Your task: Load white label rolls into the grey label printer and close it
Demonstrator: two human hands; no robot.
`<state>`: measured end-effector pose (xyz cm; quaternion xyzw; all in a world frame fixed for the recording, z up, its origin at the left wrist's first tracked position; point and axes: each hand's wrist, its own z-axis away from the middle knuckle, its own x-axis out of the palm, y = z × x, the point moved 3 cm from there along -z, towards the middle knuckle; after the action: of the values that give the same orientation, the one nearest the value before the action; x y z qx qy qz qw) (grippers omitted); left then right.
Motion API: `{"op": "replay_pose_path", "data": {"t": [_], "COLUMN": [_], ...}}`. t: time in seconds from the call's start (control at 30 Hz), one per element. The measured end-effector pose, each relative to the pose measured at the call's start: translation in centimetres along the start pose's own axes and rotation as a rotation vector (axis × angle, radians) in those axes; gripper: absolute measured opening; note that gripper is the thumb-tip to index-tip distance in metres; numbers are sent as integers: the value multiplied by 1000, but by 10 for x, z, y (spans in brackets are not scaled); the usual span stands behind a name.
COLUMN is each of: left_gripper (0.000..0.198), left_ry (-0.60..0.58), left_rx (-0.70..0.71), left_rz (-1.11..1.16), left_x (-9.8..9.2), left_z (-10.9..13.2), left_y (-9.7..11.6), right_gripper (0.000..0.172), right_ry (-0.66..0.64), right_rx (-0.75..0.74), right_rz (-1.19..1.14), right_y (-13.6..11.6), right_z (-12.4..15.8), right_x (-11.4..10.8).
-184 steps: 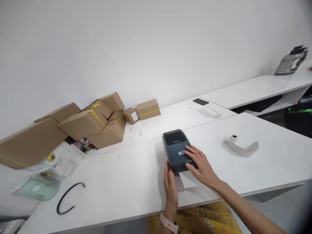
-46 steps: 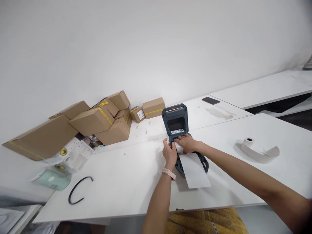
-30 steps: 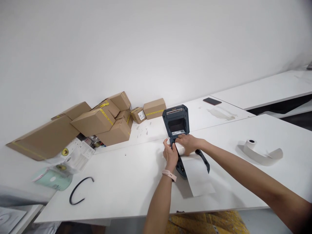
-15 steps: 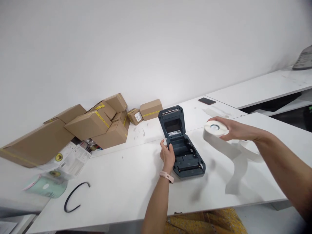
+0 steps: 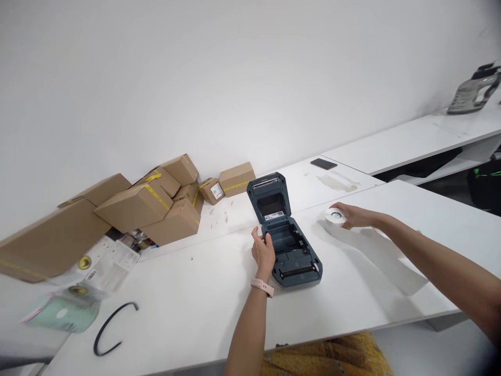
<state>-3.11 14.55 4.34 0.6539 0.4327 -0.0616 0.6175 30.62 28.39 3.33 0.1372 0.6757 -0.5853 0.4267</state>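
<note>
A dark blue-grey label printer (image 5: 295, 256) stands on the white table with its lid (image 5: 270, 198) raised, baring a hollow bay and a black roller (image 5: 297, 271). My left hand (image 5: 264, 256), a pink band on its wrist, grips the printer's left edge, thumb at the rim and fingers along the outside. To the right of the printer, my right hand (image 5: 350, 215) is closed round a white label roll (image 5: 333, 216), low over the tabletop or touching it; I cannot tell which. A loose strip (image 5: 391, 261) of the roll trails to the right beneath my forearm.
Cardboard boxes (image 5: 133, 206) are piled at the back left. A black curved band (image 5: 105, 329) and a mint-green packet (image 5: 66, 313) lie front left. A phone (image 5: 323, 164) rests behind the printer, and a large jug (image 5: 473, 91) stands far right.
My right hand has lowered the label roll towards the table, and its strip now stretches out to the right. My left hand stays at the printer. The view has shifted slightly right.
</note>
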Motion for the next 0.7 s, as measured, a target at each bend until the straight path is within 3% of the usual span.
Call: {"op": "replay_pose_path", "data": {"t": [0.23, 0.4, 0.5, 0.57, 0.7], "left_gripper": [44, 44, 43, 43, 43], "left_ry": [-11, -10, -4, 3, -4], "left_rx": [14, 18, 15, 10, 6], "left_rz": [5, 15, 22, 23, 31], "left_x": [0, 1, 2, 2, 1], "left_z": [0, 0, 0, 0, 0], "left_y": [0, -3, -4, -5, -5], "right_gripper": [67, 68, 44, 30, 35], "right_ry": [-36, 34, 234, 320, 216], "right_rx": [-16, -42, 112, 249, 303], "right_rz": [88, -141, -253, -222, -109], "right_y": [3, 5, 26, 43, 61], "right_z": [-3, 13, 31, 49, 82], "right_x": [6, -28, -61, -71, -49]}}
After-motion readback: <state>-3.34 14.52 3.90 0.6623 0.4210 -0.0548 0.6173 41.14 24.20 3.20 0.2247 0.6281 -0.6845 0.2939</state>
